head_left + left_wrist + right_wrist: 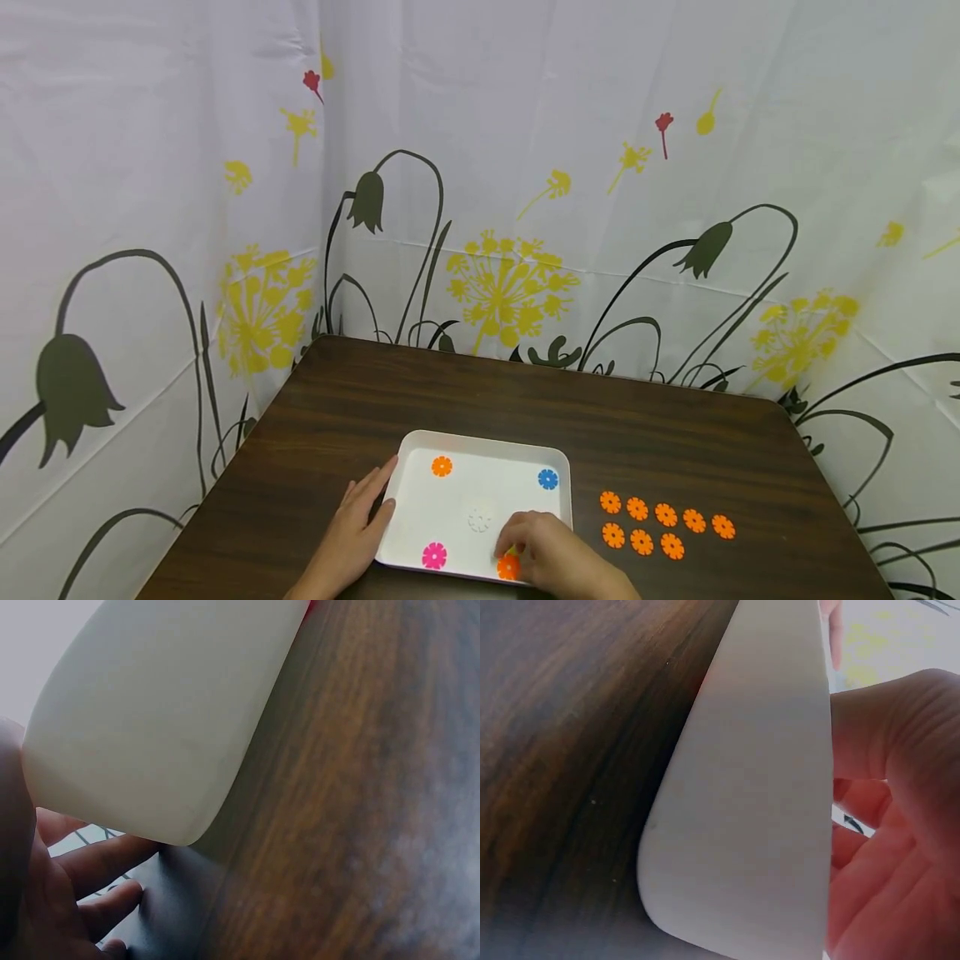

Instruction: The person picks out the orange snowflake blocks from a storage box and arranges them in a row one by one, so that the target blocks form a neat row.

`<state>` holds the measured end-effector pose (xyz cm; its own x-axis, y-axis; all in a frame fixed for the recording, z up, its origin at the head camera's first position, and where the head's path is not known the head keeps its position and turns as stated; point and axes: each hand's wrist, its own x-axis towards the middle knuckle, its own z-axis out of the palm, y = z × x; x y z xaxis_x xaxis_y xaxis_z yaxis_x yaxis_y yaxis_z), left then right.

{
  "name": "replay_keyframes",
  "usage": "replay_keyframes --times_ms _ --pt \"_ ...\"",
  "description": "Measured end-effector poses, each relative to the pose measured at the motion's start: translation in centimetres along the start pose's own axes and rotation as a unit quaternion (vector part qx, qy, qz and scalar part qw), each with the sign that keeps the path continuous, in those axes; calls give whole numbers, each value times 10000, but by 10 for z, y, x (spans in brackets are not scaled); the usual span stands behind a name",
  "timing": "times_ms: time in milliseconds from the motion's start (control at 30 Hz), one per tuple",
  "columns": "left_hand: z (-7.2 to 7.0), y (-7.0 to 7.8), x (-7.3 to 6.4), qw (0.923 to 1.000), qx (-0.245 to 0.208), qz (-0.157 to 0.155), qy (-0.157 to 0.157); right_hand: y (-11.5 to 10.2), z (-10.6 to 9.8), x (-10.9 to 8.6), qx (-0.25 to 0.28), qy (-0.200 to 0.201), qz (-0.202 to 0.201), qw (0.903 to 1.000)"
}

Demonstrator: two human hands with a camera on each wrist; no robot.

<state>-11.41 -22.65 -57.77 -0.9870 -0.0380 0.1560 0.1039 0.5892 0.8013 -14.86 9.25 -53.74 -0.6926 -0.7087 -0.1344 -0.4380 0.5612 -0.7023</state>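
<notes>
A white rectangular tray [483, 446] lies on the table with notched plastic discs inside: an orange disc [442, 466], a blue disc [548, 479], a white disc [479, 520] and a pink disc [434, 556]. My left hand [351, 533] rests along the tray's left side, fingers stretched out and thumb near the rim. Over the tray's near right corner, my right hand [553, 552] has curled fingers and pinches another orange disc [508, 567]. A bit of yellow shows beside those fingertips, mostly covered. Both wrist views show chiefly the tray's outer wall [165, 727], which hides the discs.
To the right of the tray, several orange discs [665, 515] lie flat in two rows on the dark wooden table [480, 392]. Behind and beside the table hangs a white curtain [480, 125] with flower prints.
</notes>
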Motion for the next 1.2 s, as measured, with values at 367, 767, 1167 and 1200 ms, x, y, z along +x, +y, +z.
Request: replay_keyframes --times_ms 367,767,1167,1200 --pt "2 -2 1 9999 -7 -51 -98 0 -3 0 -884 -167 -620 9940" --pt "-1 0 0 9997 -88 -155 -174 5 0 2 -910 -107 -790 9927" --pt "0 -1 1 9999 -108 -16 -70 5 0 5 -881 -154 -464 9949" --pt "0 -1 1 9999 -108 -36 -82 5 0 6 -867 -167 -390 9953"
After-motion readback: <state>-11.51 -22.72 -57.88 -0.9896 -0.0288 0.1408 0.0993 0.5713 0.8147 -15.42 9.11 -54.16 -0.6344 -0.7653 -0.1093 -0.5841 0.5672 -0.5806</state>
